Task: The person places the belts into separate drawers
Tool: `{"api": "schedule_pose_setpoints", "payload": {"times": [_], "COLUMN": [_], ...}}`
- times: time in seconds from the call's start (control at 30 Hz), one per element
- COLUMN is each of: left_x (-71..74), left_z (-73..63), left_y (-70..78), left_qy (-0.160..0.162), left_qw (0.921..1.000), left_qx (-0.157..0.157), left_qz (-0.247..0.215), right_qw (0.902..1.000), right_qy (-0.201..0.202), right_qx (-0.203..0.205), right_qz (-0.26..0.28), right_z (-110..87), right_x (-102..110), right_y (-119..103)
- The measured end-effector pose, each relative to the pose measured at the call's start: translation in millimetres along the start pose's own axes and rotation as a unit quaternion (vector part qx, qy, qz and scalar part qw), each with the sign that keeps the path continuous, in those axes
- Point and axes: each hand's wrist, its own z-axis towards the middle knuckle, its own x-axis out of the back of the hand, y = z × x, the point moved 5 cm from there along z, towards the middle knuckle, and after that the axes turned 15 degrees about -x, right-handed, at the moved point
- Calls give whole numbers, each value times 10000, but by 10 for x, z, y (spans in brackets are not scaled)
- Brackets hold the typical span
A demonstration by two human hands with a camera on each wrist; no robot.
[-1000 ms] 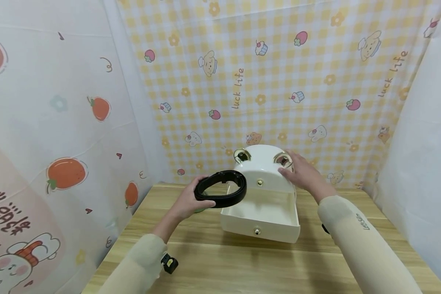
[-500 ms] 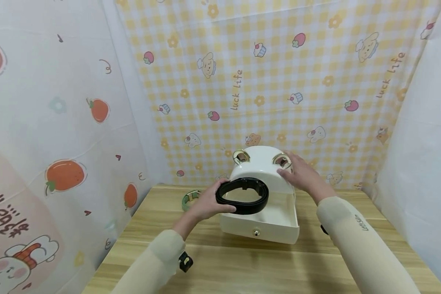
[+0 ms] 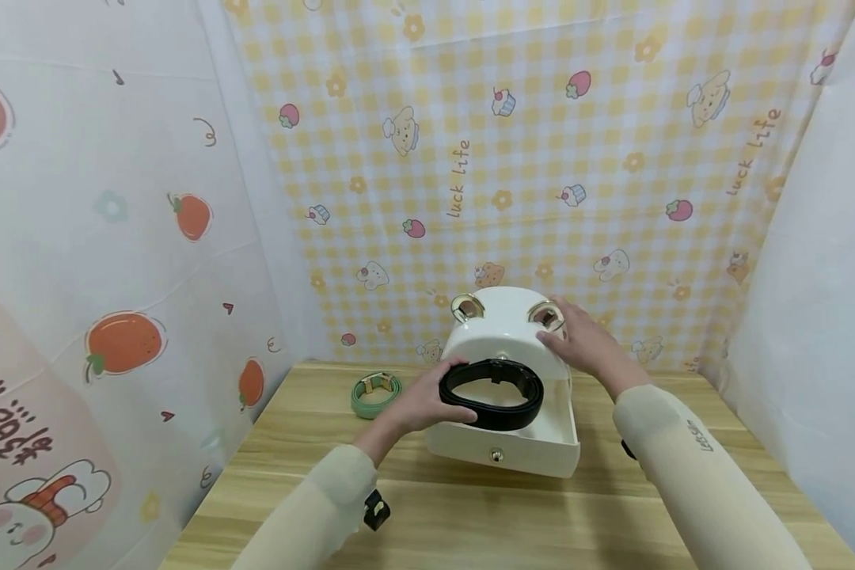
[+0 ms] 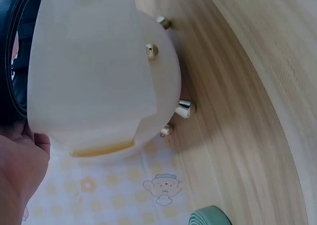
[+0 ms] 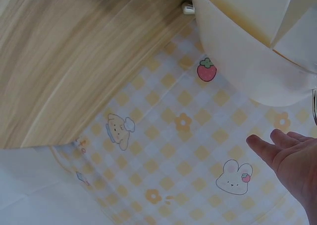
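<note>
A coiled black belt (image 3: 495, 416) is gripped at its left side by my left hand (image 3: 423, 402), fingers above and thumb below. In the head view it hangs over the pulled-out drawer (image 3: 534, 461) of a white rounded box (image 3: 509, 313). This box has gold-rimmed ears and gold knobs. My right hand (image 3: 580, 336) lies against the box's upper right, beside its right ear (image 3: 545, 315); in the right wrist view its fingers (image 5: 265, 148) look extended. Only the belt's edge (image 4: 11, 61) shows in the left wrist view, next to the drawer front.
A coiled green belt (image 3: 374, 396) with a gold buckle lies on the wooden table (image 3: 313, 467), left of the box. Behind stands a yellow checked cloth (image 3: 502, 158); white cloths hang at the left and right sides. Gold feet (image 4: 184, 108) support the box.
My left hand has carried the black belt rightward and slightly down, from left of the drawer to over it. The green belt is now fully uncovered. My right hand stays beside the ear.
</note>
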Motion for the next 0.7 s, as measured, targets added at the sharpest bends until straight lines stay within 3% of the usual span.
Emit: {"api": "schedule_pose_setpoints", "payload": {"times": [0.27, 0.7], "left_x": [-114, -153], "left_z": [67, 162], "left_y": [-19, -41], "left_qy": [-177, -475], "left_qw": [9997, 9980], "left_qx": [36, 241], "left_qz": [146, 355], "right_qw": [9999, 10000], "right_qy": [47, 10], "right_qx": [123, 28], "right_qz": [12, -27], "right_z": [2, -21], "right_x": [-9, 1], "right_y": [-5, -9]}}
